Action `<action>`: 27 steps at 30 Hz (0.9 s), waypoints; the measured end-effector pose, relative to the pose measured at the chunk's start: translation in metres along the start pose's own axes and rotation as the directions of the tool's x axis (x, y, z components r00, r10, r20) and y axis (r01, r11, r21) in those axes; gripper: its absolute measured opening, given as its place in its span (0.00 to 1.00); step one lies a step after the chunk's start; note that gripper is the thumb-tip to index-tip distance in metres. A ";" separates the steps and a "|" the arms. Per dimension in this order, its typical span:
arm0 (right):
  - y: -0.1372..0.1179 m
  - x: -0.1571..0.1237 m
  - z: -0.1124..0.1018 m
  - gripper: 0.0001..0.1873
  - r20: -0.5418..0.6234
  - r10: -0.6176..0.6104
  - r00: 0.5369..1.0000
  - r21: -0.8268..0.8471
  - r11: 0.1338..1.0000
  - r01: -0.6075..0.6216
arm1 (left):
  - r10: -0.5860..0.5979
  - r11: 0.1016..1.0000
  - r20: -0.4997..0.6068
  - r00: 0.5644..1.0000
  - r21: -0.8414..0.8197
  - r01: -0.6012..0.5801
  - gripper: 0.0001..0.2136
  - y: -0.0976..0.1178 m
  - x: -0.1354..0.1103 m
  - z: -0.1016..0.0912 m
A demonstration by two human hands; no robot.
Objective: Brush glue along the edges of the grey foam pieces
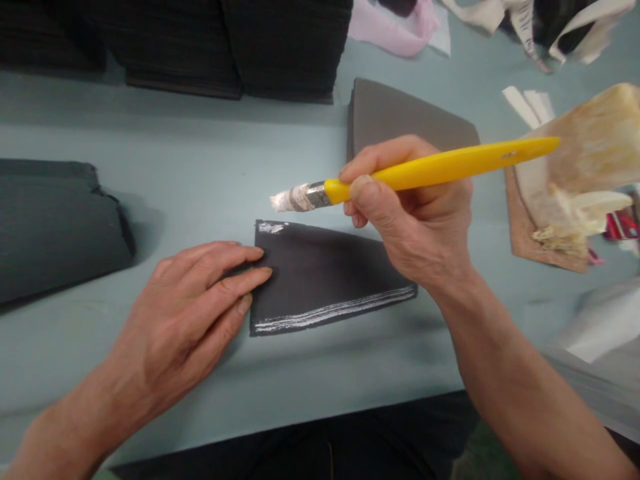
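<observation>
My right hand (415,207) grips a yellow-handled brush (440,167) with a metal band. White paste coats its bristles, which hover just above the far left corner of a dark, tapered flat piece (325,273). That piece lies on the table with a streaky white band along its near edge and a small white patch at the far left corner. With fingers stretched out, my left hand (195,307) rests its fingertips on the piece's left edge. My right hand and forearm cover part of the piece's right end.
Tall stacks of dark pieces (285,47) stand at the back. A dark grey stack (405,113) lies behind my right hand, and another dark pile (55,227) is at left. To the right, a paste-smeared container (595,140) stands by a brown board (530,233); cloth scraps (395,27) lie beyond.
</observation>
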State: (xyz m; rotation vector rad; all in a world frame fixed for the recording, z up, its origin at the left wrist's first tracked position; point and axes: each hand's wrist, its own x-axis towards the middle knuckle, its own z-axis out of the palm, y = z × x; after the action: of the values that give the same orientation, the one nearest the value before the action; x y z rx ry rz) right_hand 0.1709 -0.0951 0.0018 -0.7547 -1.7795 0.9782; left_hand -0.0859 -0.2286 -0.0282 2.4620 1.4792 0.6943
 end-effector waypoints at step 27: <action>0.010 0.002 -0.004 0.16 0.264 0.005 0.964 -0.095 0.995 0.021 | 0.002 0.973 0.035 0.999 0.232 -0.011 0.14 -0.007 0.023 -0.001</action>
State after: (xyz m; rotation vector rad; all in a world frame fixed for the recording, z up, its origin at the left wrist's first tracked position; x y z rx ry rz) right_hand 0.1750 -0.0871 -0.0053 -0.7014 -2.0726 1.0305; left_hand -0.0822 -0.2050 -0.0231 2.6344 1.6238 0.5010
